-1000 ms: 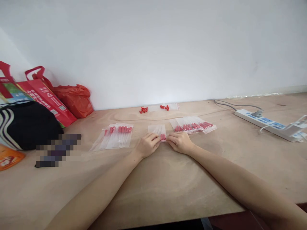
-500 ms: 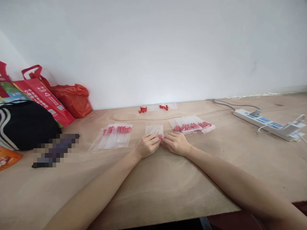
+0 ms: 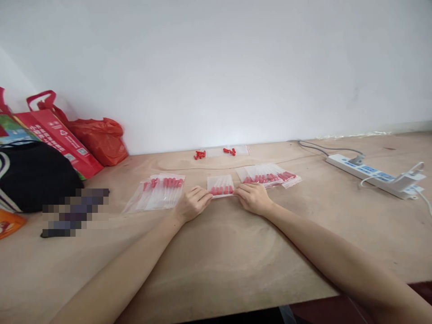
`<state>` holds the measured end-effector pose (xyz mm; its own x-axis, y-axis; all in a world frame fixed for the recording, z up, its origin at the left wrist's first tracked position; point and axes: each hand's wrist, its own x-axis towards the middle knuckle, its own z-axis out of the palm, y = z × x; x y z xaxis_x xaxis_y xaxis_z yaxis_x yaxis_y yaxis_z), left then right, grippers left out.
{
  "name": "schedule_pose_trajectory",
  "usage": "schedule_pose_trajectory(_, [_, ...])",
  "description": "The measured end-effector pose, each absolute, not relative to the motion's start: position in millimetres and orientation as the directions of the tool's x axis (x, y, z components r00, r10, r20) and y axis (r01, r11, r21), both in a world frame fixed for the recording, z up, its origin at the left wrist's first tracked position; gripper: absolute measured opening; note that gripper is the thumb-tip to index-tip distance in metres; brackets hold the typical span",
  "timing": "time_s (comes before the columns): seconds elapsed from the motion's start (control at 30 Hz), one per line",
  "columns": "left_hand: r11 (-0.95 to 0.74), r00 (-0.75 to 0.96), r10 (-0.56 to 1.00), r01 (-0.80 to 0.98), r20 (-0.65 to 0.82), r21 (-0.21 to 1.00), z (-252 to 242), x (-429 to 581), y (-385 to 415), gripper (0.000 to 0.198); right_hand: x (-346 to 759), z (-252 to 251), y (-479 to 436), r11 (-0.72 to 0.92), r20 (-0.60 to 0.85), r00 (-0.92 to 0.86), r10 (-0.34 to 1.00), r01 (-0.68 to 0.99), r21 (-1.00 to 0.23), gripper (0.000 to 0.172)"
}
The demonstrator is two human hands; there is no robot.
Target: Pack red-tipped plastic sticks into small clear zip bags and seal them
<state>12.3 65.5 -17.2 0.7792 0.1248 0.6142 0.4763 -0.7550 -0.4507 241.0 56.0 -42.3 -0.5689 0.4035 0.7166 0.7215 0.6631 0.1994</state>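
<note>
A small clear zip bag point(image 3: 220, 181) lies flat in the middle of the table, with several red-tipped droppers side by side in it. Fingers pinched together, my left hand point(image 3: 195, 204) grips the near left corner of this bag. At the near right corner my right hand point(image 3: 254, 198) is closed on the same edge, which is stretched between the two hands. Left of my left hand lies a fanned stack of filled bags point(image 3: 162, 196). Another pile of filled bags point(image 3: 268, 173) lies just beyond my right hand.
Loose red rubber bulbs point(image 3: 200, 155) and more clear bags point(image 3: 216, 152) lie near the wall. A white power strip point(image 3: 373, 174) with cords is at the right. Red bags point(image 3: 101, 140), a black bag point(image 3: 37, 175) and a pixelated dark object point(image 3: 76, 213) stand at the left.
My hands have moved apart along the bag's near edge, the left one to the left and the right one slightly right. The red ends in the bag now show between them.
</note>
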Motion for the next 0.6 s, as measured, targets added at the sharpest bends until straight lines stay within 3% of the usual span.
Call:
schedule_pose_trajectory(0.17, [-0.738, 0.781, 0.193, 0.514, 0.594, -0.437, -22, 8, 66, 0.016, 245, -41, 56, 0.664, 0.673, -0.563, 0.48, 0.734, 0.141, 0.016])
schedule_pose_trajectory(0.4, [-0.802, 0.832, 0.131, 0.409, 0.54, -0.435, -22, 10, 64, 0.013, 234, -42, 50, 0.774, 0.634, -0.519, 0.573, 0.598, -0.21, 0.018])
schedule_pose_trajectory(0.5, [-0.839, 0.814, 0.172, 0.416, 0.556, -0.349, -20, 9, 63, 0.016, 229, -46, 53, 0.795, 0.664, -0.499, 0.556, 0.552, -0.251, 0.019])
schedule_pose_trajectory(0.6, [-0.796, 0.721, 0.315, 0.555, 0.617, -0.242, -17, 5, 64, 0.028, 239, -42, 58, 0.805, 0.739, -0.432, 0.518, 0.538, -0.25, 0.025])
